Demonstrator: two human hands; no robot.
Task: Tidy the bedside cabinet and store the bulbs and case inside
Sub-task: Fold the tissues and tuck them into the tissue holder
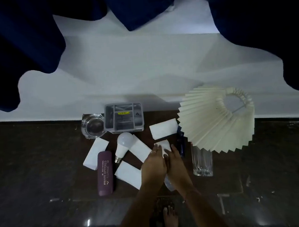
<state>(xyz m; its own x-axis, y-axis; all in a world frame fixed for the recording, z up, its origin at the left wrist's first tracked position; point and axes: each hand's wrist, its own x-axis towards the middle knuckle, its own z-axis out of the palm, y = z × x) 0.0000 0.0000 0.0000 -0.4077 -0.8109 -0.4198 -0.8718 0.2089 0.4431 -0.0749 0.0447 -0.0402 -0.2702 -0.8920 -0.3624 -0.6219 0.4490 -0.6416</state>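
Bare toes of 1 foot (pixel 168 218) show on the glossy floor just below the front edge of the cabinet top (pixel 43 174), so the person stands close against it. Both forearms reach in over that edge. Under the right wrist lies a pale rounded thing (pixel 168 183), mostly hidden. It may be a second bulb, but I cannot tell.

The left hand (pixel 154 166) and right hand (pixel 176 162) meet side by side. Each grip pinches an edge of 1 small white paper slip (pixel 165 146) held between them, probably to fold or gather it as litter before anything is stored.

Around the hands 4 more folded papers (pixel 128 174) lie scattered, which is likely why the tidying starts there. To the left the maroon glasses case (pixel 105 171) lies lengthwise, touching 1 paper. The bulb (pixel 123 145) lies on its side just beside the case, cap toward the camera and dome against another paper. Both sit on top, not yet stored inside.

To the right a clear tumbler (pixel 202 162) stands upright, with a dark blue object (pixel 181 143) between it and the hands.

Farther back a glass ashtray (pixel 92 126) and a grey compartment box (pixel 124 119) sit against the white wall, out of the way. A pleated lampshade (pixel 216 119) tilts at the right, its rim hiding the tumbler's top in this view. Blue curtains (pixel 25 42) hang beyond.
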